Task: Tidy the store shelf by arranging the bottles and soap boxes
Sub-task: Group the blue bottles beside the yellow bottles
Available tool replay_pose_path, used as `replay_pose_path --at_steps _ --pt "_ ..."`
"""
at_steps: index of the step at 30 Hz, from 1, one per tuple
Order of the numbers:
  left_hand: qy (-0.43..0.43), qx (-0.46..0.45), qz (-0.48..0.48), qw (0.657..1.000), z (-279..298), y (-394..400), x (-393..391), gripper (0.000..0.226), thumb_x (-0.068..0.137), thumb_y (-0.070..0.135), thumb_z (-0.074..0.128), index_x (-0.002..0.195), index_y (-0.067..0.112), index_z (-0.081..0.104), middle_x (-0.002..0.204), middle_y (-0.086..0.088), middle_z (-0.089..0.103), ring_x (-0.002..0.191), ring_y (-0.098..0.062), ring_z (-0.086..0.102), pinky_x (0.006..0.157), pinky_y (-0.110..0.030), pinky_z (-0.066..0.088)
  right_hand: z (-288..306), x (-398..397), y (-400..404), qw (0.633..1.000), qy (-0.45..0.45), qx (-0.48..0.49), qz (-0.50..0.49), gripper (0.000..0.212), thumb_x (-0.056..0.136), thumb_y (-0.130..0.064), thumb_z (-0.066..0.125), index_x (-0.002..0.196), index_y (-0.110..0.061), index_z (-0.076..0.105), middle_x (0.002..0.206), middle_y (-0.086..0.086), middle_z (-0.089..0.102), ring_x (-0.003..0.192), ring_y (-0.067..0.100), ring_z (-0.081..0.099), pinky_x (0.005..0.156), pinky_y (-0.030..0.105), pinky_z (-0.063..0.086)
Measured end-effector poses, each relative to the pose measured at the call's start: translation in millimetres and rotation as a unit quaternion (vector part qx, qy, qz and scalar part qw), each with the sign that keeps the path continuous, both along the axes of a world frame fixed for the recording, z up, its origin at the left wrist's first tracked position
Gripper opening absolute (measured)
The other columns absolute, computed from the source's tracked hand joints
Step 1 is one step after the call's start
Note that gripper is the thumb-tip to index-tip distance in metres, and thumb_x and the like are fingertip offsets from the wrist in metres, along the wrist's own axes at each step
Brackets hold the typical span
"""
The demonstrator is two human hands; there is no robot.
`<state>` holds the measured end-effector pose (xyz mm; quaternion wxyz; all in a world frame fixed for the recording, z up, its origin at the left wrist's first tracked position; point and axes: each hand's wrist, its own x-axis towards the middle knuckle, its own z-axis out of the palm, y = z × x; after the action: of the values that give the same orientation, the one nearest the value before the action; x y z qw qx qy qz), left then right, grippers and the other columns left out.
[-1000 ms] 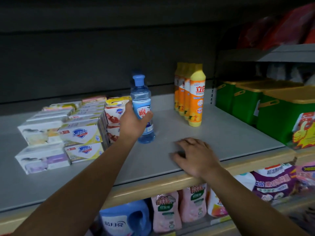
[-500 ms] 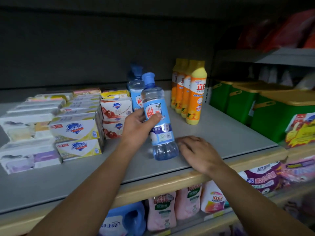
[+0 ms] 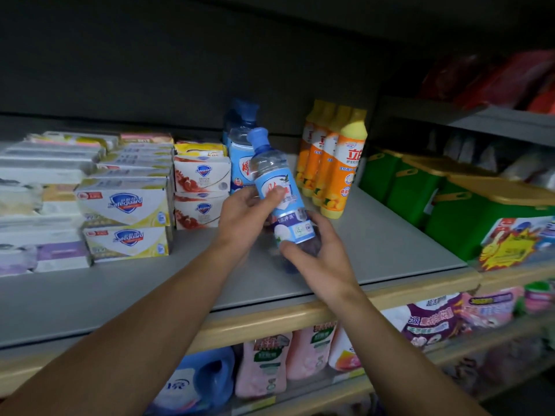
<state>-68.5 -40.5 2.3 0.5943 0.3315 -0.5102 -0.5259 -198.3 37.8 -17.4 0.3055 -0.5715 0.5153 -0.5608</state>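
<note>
Left hand (image 3: 244, 217): fingers curled round the middle of the clear blue-capped bottle (image 3: 280, 195), thumb (image 3: 274, 195) pressed on its label. Right hand (image 3: 322, 259): fingers wrapped about the bottle's lower end, grasping it from the near right. Bottle: lifted above the grey shelf (image 3: 375, 244), tilted with cap leaning far-left, held between both hands in the shelf's middle.

Just behind it, far side: more blue-capped bottles (image 3: 238, 157), upright. Right of these: row of orange-and-yellow bottles (image 3: 341, 172), upright, running front to back. Left: stacked soap boxes (image 3: 126, 219), red-patterned pair (image 3: 201, 192) nearest the bottles. Far right: green bins with yellow lids (image 3: 468, 211). Lower shelf: pink pouches (image 3: 264, 364), blue jug (image 3: 198, 382).
</note>
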Motion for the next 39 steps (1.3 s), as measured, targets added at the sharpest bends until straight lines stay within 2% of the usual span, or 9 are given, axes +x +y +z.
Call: replay_pose_path --at_steps 6,10,13,16,21,23,27,34,39 --pt "0.112 0.071 -0.185 0.974 4.8 -1.8 0.8 0.028 0.081 0.024 0.068 0.104 0.009 0.066 0.098 -0.010 0.074 0.088 -0.023 0.072 0.070 -0.035 0.059 3.6 -24.1 3.4 0.946 -0.284 0.078 0.139 0.043 0.075 -0.030 0.060 0.107 -0.002 0.067 0.095 0.023 0.069 0.072 0.036 0.067 0.065 0.040 0.057" --pt "0.138 0.047 -0.241 0.959 6.3 -1.6 4.1 0.036 0.078 0.022 0.070 0.110 0.007 0.065 0.103 -0.011 0.073 0.093 -0.023 0.070 0.080 -0.038 0.059 6.4 -28.3 1.3 0.932 -0.268 0.124 0.209 0.043 0.075 -0.037 0.056 0.097 -0.007 0.077 0.097 0.020 0.072 0.079 0.032 0.071 0.076 0.040 0.055" --pt "0.125 0.007 -0.188 0.974 7.2 -0.1 6.6 0.044 0.076 0.021 0.070 0.116 0.005 0.062 0.108 -0.012 0.072 0.100 -0.026 0.069 0.081 -0.038 0.058 4.7 -24.4 -0.4 0.950 -0.250 0.093 0.161 0.051 0.075 -0.031 0.061 0.116 0.000 0.064 0.099 0.018 0.069 0.084 0.030 0.067 0.076 0.040 0.054" --pt "0.079 -0.048 -0.104 0.990 5.7 -0.9 5.3 0.040 0.081 0.013 0.073 0.118 0.006 0.059 0.106 -0.013 0.073 0.100 -0.029 0.070 0.082 -0.042 0.058 0.3 -21.2 2.1 0.978 -0.169 0.017 0.123 0.054 0.076 -0.027 0.068 0.127 -0.011 0.059 0.116 0.010 0.069 0.101 0.028 0.065 0.085 0.042 0.052" --pt "0.046 -0.083 -0.002 0.996 4.8 -1.8 5.7 0.041 0.079 0.014 0.076 0.116 0.005 0.060 0.098 -0.007 0.075 0.091 -0.024 0.073 0.072 -0.035 0.058 -5.2 -10.4 4.2 0.998 0.002 -0.030 0.046 0.062 0.060 -0.034 0.080 0.117 -0.038 0.056 0.104 -0.016 0.069 0.088 0.003 0.068 0.071 0.017 0.052" --pt "0.046 -0.072 -0.010 0.996 5.3 -1.4 6.6 0.043 0.079 0.023 0.074 0.117 0.008 0.061 0.100 -0.007 0.075 0.095 -0.023 0.072 0.076 -0.038 0.059 -5.5 -10.8 3.2 0.999 -0.012 -0.017 0.029 0.055 0.061 -0.035 0.076 0.114 -0.036 0.060 0.100 -0.014 0.071 0.087 0.007 0.069 0.068 0.019 0.054" --pt "0.066 -0.016 -0.104 0.992 6.1 -1.9 6.8 0.041 0.089 0.016 0.066 0.128 0.014 0.055 0.104 -0.004 0.075 0.100 -0.024 0.071 0.071 -0.032 0.058 -3.6 -17.4 0.0 0.983 -0.159 0.069 0.054 0.044 0.070 -0.036 0.067 0.108 -0.015 0.068 0.096 0.012 0.074 0.086 0.031 0.071 0.080 0.049 0.058" --pt "0.084 0.041 -0.214 0.972 0.2 -0.3 -4.5 0.076 0.087 0.011 0.067 0.148 0.033 0.028 0.107 -0.008 0.073 0.102 -0.031 0.069 0.080 -0.045 0.057 9.0 -28.6 -1.7 0.921 -0.330 0.139 0.156 0.040 0.092 -0.031 0.037 0.105 -0.003 0.063 0.081 0.013 0.072 0.069 0.025 0.070 0.060 0.032 0.057" --pt "0.130 0.026 -0.210 0.969 3.3 -1.8 -5.0 0.081 0.083 0.004 0.068 0.148 0.031 0.028 0.105 -0.011 0.073 0.098 -0.031 0.070 0.074 -0.043 0.058 9.6 -30.2 -3.7 0.918 -0.319 0.135 0.193 0.046 0.079 -0.036 0.044 0.104 -0.005 0.066 0.087 0.014 0.072 0.079 0.027 0.070 0.062 0.031 0.056"
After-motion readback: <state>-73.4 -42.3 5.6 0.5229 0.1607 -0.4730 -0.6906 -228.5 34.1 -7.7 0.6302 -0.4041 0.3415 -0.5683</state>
